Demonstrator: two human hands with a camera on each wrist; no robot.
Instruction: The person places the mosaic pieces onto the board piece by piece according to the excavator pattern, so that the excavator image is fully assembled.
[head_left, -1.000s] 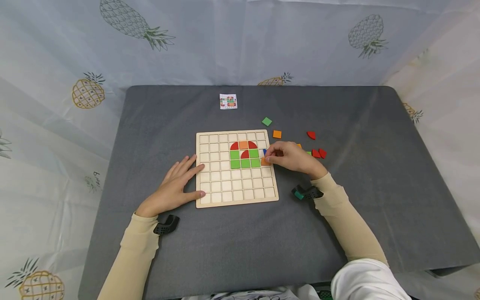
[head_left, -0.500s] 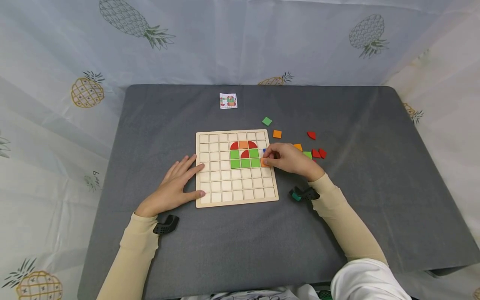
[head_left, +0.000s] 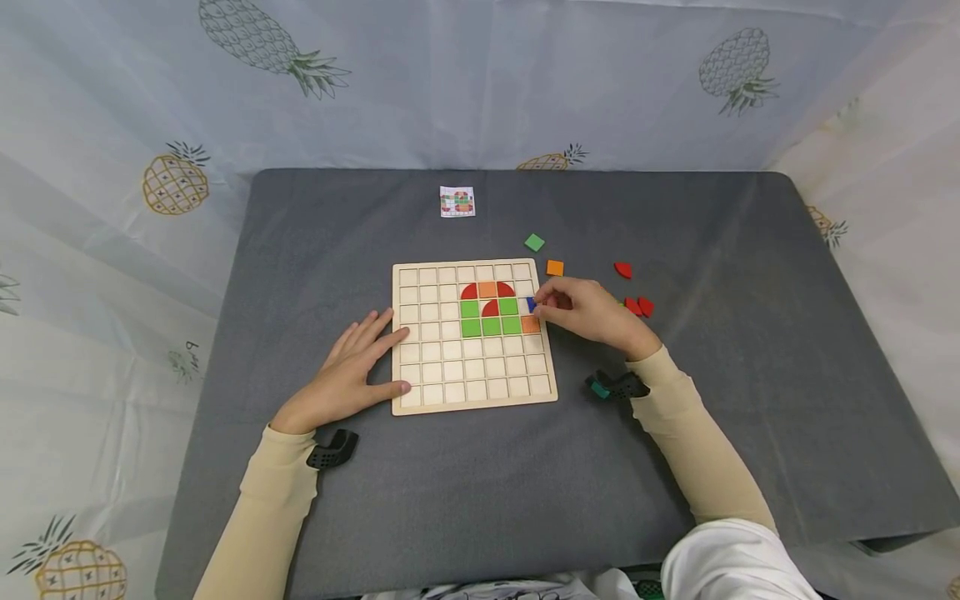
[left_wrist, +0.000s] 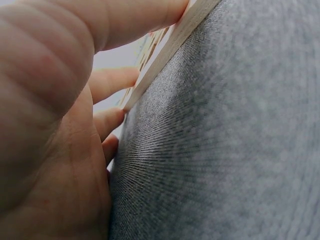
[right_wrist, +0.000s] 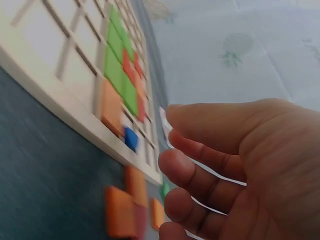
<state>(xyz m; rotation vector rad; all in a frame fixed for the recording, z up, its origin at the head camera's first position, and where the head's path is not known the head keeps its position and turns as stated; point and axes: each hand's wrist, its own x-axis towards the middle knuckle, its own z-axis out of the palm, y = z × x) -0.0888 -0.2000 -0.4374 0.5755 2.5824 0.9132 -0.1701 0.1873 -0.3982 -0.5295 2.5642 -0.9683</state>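
A wooden grid board (head_left: pixel 432 350) lies on the table, bearing green tiles (head_left: pixel 491 327), red quarter-round pieces and orange squares. At its left edge my left hand (head_left: pixel 347 375) rests with spread fingers, thumb and fingertips on the rim; the left wrist view shows them against the board's edge (left_wrist: pixel 162 57). My right hand (head_left: pixel 588 312) hovers by the right edge, fingers loosely bent. In the right wrist view, nothing shows between the thumb (right_wrist: pixel 205 122) and fingers. Near these fingertips, an orange square (right_wrist: pixel 111 107) sits in an edge cell, beside a blue piece (right_wrist: pixel 131 139), partly hidden in the head view.
Loose pieces lie right of the board: a green square (head_left: pixel 534 242), an orange square (head_left: pixel 555 267), and red pieces (head_left: pixel 623 270); others are partly under the right hand. A small printed pattern card (head_left: pixel 457 202) lies near the far edge of the grey table (head_left: pixel 337 225).
My right hand's fingers have come off the orange square and moved slightly up and right. The orange square now lies uncovered in its cell. The left hand has stayed in place.
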